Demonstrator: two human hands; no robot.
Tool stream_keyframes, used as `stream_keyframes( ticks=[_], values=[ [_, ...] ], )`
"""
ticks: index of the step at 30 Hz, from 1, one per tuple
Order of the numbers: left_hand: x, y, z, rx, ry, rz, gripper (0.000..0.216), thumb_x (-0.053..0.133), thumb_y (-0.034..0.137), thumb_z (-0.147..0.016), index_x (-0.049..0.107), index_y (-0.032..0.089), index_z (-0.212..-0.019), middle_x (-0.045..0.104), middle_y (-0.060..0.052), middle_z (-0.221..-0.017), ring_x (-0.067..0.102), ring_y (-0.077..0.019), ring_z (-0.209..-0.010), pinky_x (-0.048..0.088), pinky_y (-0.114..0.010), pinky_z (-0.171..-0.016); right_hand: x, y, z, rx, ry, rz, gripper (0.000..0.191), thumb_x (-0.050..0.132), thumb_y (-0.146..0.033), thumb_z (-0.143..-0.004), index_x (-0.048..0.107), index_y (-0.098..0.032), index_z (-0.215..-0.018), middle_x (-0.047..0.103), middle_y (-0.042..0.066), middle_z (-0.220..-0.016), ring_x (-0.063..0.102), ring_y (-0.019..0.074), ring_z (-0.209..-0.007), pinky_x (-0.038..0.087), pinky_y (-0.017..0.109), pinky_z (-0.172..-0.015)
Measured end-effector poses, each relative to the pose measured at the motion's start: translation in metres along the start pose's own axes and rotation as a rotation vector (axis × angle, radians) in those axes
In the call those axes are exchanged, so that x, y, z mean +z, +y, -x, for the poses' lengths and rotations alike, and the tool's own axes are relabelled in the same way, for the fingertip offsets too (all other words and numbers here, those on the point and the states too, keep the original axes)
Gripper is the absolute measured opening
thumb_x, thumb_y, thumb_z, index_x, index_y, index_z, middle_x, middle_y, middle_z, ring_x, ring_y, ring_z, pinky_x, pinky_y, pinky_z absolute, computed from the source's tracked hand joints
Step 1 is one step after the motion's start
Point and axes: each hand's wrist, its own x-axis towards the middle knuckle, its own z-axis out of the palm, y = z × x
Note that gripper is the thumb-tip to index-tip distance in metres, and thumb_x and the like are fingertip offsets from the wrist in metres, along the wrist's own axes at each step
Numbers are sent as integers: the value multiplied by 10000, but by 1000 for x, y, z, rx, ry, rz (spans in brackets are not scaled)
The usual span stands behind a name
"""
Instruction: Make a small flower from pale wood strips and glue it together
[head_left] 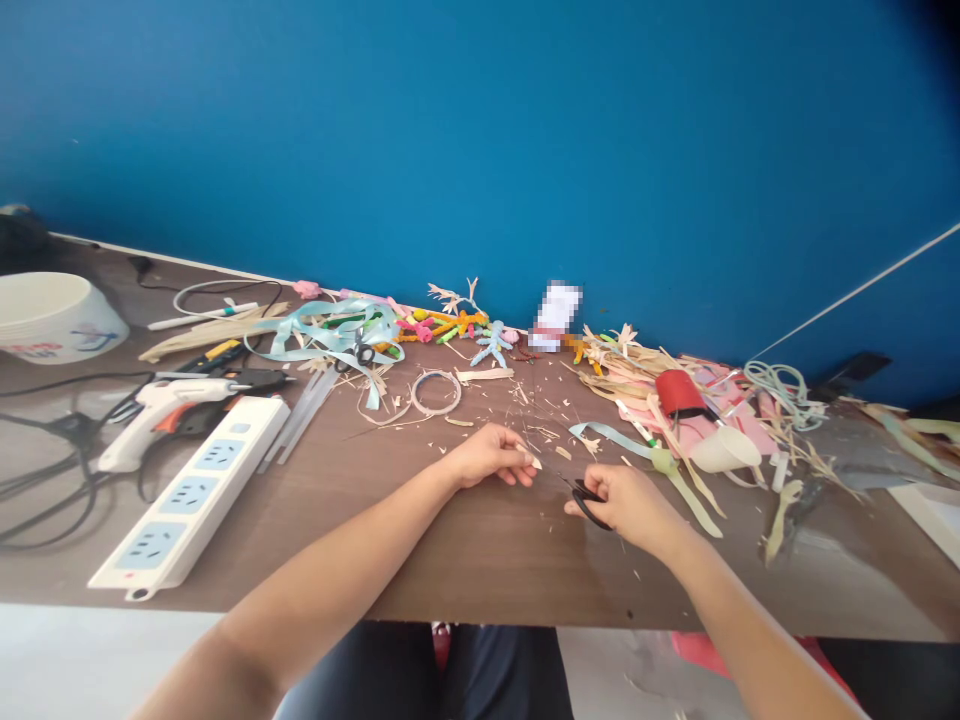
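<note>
Between the thumb and fingers of my left hand [491,457] is a small pale piece of dried husk or straw [532,458]. My right hand [619,503] grips a pair of black-handled scissors [589,503], the blades pointing left toward the held piece. The blades look thin and blurred, so I cannot tell whether they touch it. Both hands are just above the brown table [480,570]. Small pale clippings [547,434] lie scattered beyond my fingers.
On the left are a white power strip [195,495], a white glue gun [161,405], cables and a white bowl [60,318]. A tape roll [436,393] and light blue ribbon [315,330] lie farther back. Dried strips [637,365] and a red spool [679,393] are at right, before a blue wall.
</note>
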Motion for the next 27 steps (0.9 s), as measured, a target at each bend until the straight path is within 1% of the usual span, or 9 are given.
stream_keyframes(
  ticks=[3,6,9,12,15,18,22,24,27],
  values=[
    [0,-1,0,4,2,7,236,651,316,-622,616,98,-705,657,-73,-716,620,-128,-607,416,-164,-457,4,2,0,45,7,-159,408,653,-478,-557,367,-190,-507,346,-74,-415,280,67,-397,181,207,-397],
    [1,-2,-1,14,30,32,243,643,319,-625,622,100,-726,660,-81,-732,622,-134,-617,418,-165,-450,11,-1,-2,122,30,-491,341,616,-455,-623,402,-193,-575,436,-57,-448,383,86,-420,269,210,-433],
    [1,-3,-2,22,48,68,253,620,325,-640,623,98,-752,659,-90,-729,626,-151,-621,423,-173,-433,22,-8,-7,90,156,-810,281,643,-385,-626,454,-187,-692,538,-23,-610,488,111,-564,350,219,-534],
    [2,-3,-2,19,44,89,255,606,328,-647,619,96,-752,659,-98,-734,627,-160,-618,426,-181,-421,36,-19,-14,41,282,-956,281,672,-319,-609,471,-187,-755,555,-17,-696,493,107,-620,361,214,-573],
    [2,-3,-3,26,35,66,268,592,336,-655,628,93,-762,657,-102,-740,619,-151,-602,422,-180,-416,47,-30,-21,-6,342,-1018,260,664,-275,-614,469,-184,-760,551,-22,-689,485,103,-618,364,211,-581],
    [3,-4,-3,31,37,32,281,586,347,-656,638,96,-771,653,-96,-734,608,-141,-594,419,-179,-421,51,-36,-27,-17,398,-1020,233,645,-246,-618,460,-178,-743,539,-25,-657,471,100,-592,356,206,-555],
    [4,-4,-3,59,55,-34,298,612,349,-635,638,116,-819,643,-74,-738,588,-129,-611,412,-179,-445,48,-35,-32,-6,372,-909,213,619,-225,-608,440,-178,-713,506,-37,-595,446,96,-523,332,204,-497],
    [4,-4,-3,129,91,-137,295,622,345,-631,643,123,-824,630,-55,-713,555,-112,-597,400,-180,-458,45,-33,-33,-25,342,-827,223,615,-211,-592,424,-183,-703,492,-40,-585,455,102,-521,336,207,-491],
    [5,-2,-3,281,160,-369,219,619,313,-646,666,124,-745,612,-40,-693,509,-95,-599,388,-188,-520,41,-30,-37,-66,330,-698,214,587,-199,-594,396,-194,-692,485,-38,-593,473,112,-536,358,216,-503]
  ],
)
